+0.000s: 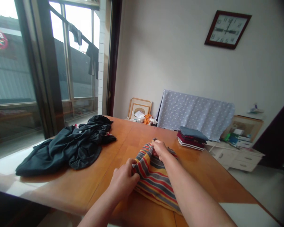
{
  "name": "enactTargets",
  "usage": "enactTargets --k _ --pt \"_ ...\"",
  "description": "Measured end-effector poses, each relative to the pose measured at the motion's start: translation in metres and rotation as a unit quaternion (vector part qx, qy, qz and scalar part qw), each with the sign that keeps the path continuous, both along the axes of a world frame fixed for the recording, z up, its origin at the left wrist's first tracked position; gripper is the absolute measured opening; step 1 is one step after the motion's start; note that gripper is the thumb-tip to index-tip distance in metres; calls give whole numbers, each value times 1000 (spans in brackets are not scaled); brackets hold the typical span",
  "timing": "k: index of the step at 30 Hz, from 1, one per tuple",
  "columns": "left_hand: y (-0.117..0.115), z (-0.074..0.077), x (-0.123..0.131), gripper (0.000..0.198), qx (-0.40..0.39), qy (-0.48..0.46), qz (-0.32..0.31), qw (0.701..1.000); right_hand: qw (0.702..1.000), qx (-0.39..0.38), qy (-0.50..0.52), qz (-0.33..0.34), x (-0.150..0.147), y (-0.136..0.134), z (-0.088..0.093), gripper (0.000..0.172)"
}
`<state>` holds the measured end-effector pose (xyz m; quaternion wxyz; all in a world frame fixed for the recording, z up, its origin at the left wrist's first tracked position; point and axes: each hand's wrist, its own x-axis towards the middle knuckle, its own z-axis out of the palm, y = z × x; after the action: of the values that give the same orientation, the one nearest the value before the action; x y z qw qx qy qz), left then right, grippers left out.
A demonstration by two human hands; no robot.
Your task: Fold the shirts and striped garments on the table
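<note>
A striped garment [153,179] in grey, red, yellow and orange lies bunched on the wooden table [123,135], near its front edge. My left hand [126,176] is closed on the garment's left edge, fingers pinching the cloth. Farther from me, my right hand [159,149] grips the garment's far edge, drawing up a fold. My right forearm covers part of the garment's right side.
Dark clothes [68,146] lie heaped on the table's left. A folded clothes stack [191,138] sits at the far right edge. Beyond are a dotted cloth [194,110], frames [139,107] and a white cabinet [236,157].
</note>
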<state>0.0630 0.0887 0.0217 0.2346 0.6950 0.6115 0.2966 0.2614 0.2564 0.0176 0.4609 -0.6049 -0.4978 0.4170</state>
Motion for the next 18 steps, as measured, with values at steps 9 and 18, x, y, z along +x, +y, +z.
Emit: enactTargets --k 9,18 --pt "12 -23 -20 37 -42 -89 -16 995 999 -24 -12 28 -18 6 -15 10" --pt "18 -29 -24 31 -66 -152 -35 986 997 -11 -21 69 -15 -8 -19 19"
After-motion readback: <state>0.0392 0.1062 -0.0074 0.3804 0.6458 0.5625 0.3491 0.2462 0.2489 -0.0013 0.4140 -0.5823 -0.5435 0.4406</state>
